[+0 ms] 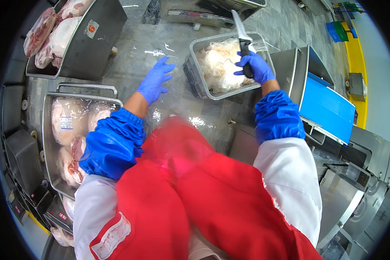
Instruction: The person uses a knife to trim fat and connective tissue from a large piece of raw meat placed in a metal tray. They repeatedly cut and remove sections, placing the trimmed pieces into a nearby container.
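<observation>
In blue gloves, both my hands reach forward over the wet floor. My right hand [256, 67] grips the black handle of a knife [242, 32], its blade pointing up and away from me. Below that hand stands a grey plastic crate [192, 65], filled with pale, whitish trimmings that look like fat or skin [219, 65]. My left hand [155, 80] is empty, fingers spread, between the crate and a metal cart [47, 143] on the left. Large wrapped pieces of meat [65, 121] lie in that cart.
At the upper left, a steel bin [95, 39] holds big raw cuts of meat [65, 37]. A metal cart [195, 16] stands at the far side. On the right are a steel bin [286, 69] and a blue board [327, 106]. Steel equipment [340, 203] stands at the lower right.
</observation>
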Demonstrator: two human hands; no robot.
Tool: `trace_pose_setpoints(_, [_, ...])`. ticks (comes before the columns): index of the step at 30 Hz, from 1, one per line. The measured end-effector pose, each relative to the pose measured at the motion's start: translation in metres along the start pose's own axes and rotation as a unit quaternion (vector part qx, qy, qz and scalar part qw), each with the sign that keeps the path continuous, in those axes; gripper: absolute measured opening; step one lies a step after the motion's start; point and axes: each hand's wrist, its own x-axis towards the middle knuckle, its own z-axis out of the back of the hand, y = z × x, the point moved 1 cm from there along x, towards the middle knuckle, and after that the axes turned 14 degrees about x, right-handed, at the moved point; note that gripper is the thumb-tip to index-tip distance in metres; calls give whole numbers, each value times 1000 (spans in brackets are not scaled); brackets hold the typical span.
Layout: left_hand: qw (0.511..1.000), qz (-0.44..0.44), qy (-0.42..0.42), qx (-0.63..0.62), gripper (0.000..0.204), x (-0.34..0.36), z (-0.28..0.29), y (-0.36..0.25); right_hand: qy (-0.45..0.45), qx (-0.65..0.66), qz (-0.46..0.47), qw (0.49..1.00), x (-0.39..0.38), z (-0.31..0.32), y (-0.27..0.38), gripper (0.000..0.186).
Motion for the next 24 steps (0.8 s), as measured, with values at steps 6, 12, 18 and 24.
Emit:
trace_pose_setpoints(6, [996,14,-68,-46,56,-26,60,41,-22,-49,58,997,31,28,28,30])
trace_pose_setpoints(12, [962,-59,-268,-7,31,-114,136,132,89,-158,-2,984,8,-97,-38,22])
trace_pose_setpoints(18, [829,-8,-560,7,23,-222,223,257,250,-168,-133,944,-15,-281,-169,20])
trace_pose_setpoints(24, [851,94,-440,-271,29,-256,216,357,408,-267,-113,866,-71,-414,-347,27])
